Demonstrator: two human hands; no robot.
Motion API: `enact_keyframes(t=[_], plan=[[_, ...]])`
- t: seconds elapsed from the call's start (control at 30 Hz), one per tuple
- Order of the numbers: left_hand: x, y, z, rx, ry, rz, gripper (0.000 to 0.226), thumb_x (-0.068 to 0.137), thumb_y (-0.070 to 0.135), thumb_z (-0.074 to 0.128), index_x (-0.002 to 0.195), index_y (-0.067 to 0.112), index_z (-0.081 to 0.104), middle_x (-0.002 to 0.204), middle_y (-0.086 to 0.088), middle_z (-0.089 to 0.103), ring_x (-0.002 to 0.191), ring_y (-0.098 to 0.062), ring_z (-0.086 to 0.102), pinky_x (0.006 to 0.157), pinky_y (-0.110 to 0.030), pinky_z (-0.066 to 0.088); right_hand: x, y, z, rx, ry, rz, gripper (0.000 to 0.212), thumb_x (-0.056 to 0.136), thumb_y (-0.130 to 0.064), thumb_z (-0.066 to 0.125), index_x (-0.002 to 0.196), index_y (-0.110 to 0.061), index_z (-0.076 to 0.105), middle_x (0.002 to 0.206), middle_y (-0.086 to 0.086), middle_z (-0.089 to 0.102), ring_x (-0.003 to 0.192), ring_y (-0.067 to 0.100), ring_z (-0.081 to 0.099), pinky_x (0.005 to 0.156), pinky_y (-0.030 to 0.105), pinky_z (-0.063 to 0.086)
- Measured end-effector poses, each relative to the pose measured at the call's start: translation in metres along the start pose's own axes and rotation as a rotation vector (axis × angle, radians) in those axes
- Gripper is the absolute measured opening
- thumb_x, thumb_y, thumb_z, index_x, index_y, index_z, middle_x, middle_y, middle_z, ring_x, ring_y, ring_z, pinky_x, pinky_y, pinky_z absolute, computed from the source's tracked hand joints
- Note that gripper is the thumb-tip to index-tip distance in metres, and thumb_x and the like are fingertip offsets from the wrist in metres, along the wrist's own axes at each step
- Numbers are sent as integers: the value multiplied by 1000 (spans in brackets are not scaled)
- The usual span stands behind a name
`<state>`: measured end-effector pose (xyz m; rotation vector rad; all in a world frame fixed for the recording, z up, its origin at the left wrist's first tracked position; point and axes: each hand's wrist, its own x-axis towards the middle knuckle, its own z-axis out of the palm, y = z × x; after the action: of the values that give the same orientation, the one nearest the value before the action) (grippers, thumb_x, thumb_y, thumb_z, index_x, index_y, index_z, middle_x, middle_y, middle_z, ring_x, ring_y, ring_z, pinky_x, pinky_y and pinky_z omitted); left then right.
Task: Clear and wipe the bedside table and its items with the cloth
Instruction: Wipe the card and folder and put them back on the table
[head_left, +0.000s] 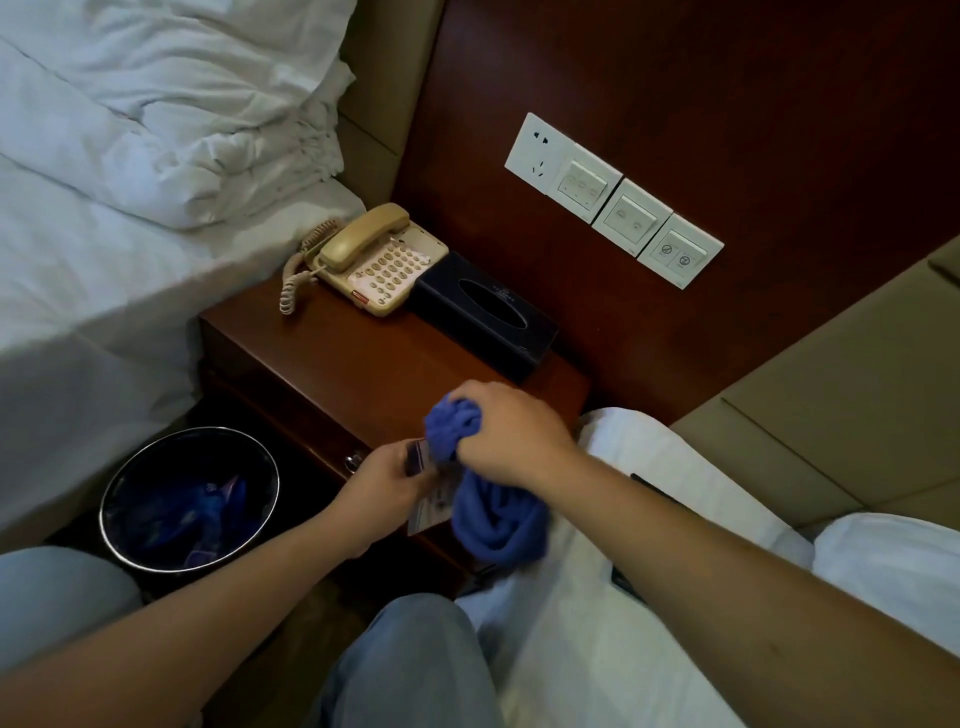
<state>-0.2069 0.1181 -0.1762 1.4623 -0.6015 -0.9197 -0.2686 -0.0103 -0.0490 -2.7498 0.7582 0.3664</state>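
The step in hand looks like wiping one of the table's small items: the left hand (387, 480) pinches a small flat card-like thing (423, 486), its exact kind too blurred to tell, while the right hand (511, 434) is clenched round a bunched blue cloth (493, 514) pressed against it. The cloth's loose end hangs below the right hand, over the front corner of the bedside table (353, 358)

Beyond both hands, at the far side of the tabletop, a beige telephone (371, 260) and a dark tissue box (483, 309) sit touching each other; neither looks dealt with yet, so the task seems in an early or middle stage. The next move probably calls for setting the card aside, likely on the white bedding (597, 649) under the right forearm, then lifting phone or box to wipe beneath

Between the hands and those two items the tabletop is bare wood, giving room for a sweep. Left of and below the left hand stands a round bin (189, 499), close to the table's front edge. The phone's coiled cord (293, 283) lies near the table's left edge and could snag
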Motion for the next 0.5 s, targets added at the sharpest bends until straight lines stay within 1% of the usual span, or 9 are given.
enact_keyframes(t=[0.03,0.07,0.1,0.17,0.23,0.3,0.33,0.43,0.5], plan=[[1,-4,-2,-3,20,15,17,97,4,64,101,16,75,95,-17,77,92,-40,72,81,-53,57,1,-11,7,31,-25,-30,47,77,-34,60,122,-43,54,121,-6,59,103,24,61,89,40,53],[2,-7,-3,-3,41,11,23,94,-3,60,99,15,74,94,-27,74,87,-45,70,77,-55,55,2,-16,11,44,-42,-56,47,78,-32,61,123,-44,53,122,-8,58,103,23,60,89,41,53],[2,-7,-5,-7,54,7,28,93,-7,57,97,15,74,93,-31,72,80,-42,68,74,-53,53,2,-19,10,22,-52,-75,48,78,-32,61,123,-45,52,122,-8,57,103,23,59,88,41,52],[3,-4,-7,5,75,24,25,97,-5,58,94,14,73,85,-21,74,74,-31,67,74,-50,54,6,-13,0,-65,-13,-75,46,78,-33,61,122,-45,52,120,-8,58,101,22,59,84,38,51],[4,3,-6,40,70,40,12,102,18,63,101,23,74,90,-6,79,82,-26,74,80,-51,57,14,3,-11,-137,53,24,43,80,-34,59,122,-42,53,117,-5,59,97,24,60,78,35,48],[3,8,-7,111,53,68,21,100,44,60,105,29,74,92,-7,78,86,-33,72,79,-54,57,19,17,-15,-153,39,142,44,81,-32,57,124,-39,53,114,-2,60,92,24,59,74,35,48],[3,8,-8,135,38,75,26,99,50,58,105,30,73,92,-9,76,86,-37,70,77,-55,57,19,18,-14,-159,9,141,46,81,-32,58,126,-39,53,116,-2,59,90,23,58,74,35,48],[2,4,-12,153,28,94,19,100,43,59,102,30,73,89,-14,74,84,-41,66,72,-49,55,8,3,-3,-208,-74,0,53,78,-38,69,127,-45,51,117,-4,47,87,22,56,73,34,46],[-1,8,-10,177,33,103,19,100,39,61,93,26,72,83,-7,75,77,-34,68,72,-50,56,8,1,1,-242,-57,-31,51,78,-40,71,125,-48,51,116,-5,43,85,23,56,73,34,45]])
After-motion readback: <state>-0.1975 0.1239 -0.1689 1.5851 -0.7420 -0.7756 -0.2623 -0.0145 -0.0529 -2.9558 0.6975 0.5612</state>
